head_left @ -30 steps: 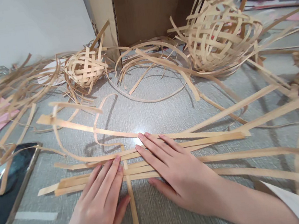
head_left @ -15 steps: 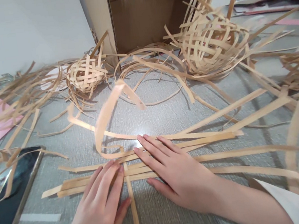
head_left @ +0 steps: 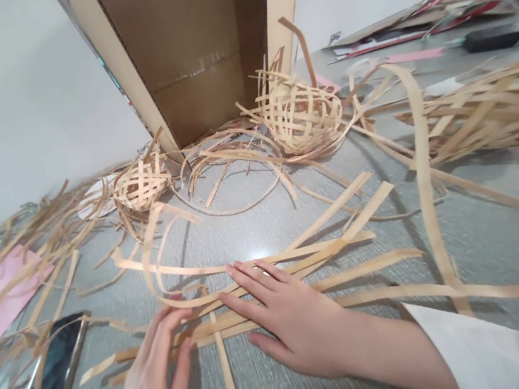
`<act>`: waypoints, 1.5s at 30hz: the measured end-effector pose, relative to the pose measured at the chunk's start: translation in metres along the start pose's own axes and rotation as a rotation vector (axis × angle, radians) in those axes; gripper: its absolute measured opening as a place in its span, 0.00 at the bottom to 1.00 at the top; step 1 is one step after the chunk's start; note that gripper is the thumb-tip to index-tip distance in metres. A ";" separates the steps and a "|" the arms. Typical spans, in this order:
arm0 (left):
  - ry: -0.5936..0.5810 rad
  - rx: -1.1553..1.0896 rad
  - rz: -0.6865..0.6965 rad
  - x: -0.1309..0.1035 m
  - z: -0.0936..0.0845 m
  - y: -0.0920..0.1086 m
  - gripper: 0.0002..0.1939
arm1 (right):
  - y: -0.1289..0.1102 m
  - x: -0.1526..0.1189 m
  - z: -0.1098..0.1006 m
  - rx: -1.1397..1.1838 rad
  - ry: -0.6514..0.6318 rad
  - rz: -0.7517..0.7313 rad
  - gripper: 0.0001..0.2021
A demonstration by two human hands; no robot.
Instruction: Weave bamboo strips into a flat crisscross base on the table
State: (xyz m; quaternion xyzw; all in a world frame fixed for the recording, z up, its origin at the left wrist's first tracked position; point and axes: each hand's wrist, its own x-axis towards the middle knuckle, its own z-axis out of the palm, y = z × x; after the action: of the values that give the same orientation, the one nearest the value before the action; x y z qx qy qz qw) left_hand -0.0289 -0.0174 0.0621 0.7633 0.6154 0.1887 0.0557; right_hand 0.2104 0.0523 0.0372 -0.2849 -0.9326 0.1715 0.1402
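Several flat, pale bamboo strips (head_left: pixel 373 296) lie side by side across the table in front of me, with one upright strip (head_left: pixel 227 377) crossing under them. My right hand (head_left: pixel 289 324) rests flat on the strips, fingers stretched out and slightly apart. Toward their left ends, my left hand (head_left: pixel 155 367) curls around the lower strips, thumb on the near side and fingers on the far side. Part of that grip is hidden. A thin looped strip (head_left: pixel 147 266) bends up from the table just beyond my left fingers.
Two partly woven baskets, a small one (head_left: pixel 142 183) and a larger one (head_left: pixel 301 115), stand before an open cardboard box (head_left: pixel 198 56). More woven strips (head_left: pixel 492 109) lie at right. A phone (head_left: pixel 49 381), pink paper (head_left: pixel 9 291) and loose strips occupy the left.
My left hand has gone from lying flat on the strips to curling around their left part, whose ends look shifted. My right hand stays flat. The view has turned right.
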 end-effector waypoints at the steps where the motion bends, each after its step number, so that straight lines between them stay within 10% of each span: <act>1: -0.006 -0.044 -0.052 0.003 -0.002 -0.003 0.14 | 0.000 0.000 0.000 0.007 -0.001 -0.001 0.26; 11: 0.128 -0.767 -0.349 0.032 0.007 -0.008 0.25 | 0.000 0.000 -0.003 0.017 -0.013 -0.009 0.26; 23: -0.091 -0.613 -0.273 0.030 0.020 -0.008 0.22 | -0.001 0.001 -0.003 0.030 -0.038 0.003 0.26; 45: 0.243 -0.686 -0.489 0.029 0.021 0.006 0.18 | -0.001 0.002 -0.004 0.045 -0.038 -0.019 0.25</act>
State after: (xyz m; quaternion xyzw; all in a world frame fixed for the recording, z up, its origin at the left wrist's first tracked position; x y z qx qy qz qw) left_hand -0.0110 0.0122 0.0514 0.5048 0.6817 0.4517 0.2763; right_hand 0.2103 0.0536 0.0414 -0.2695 -0.9337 0.1964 0.1305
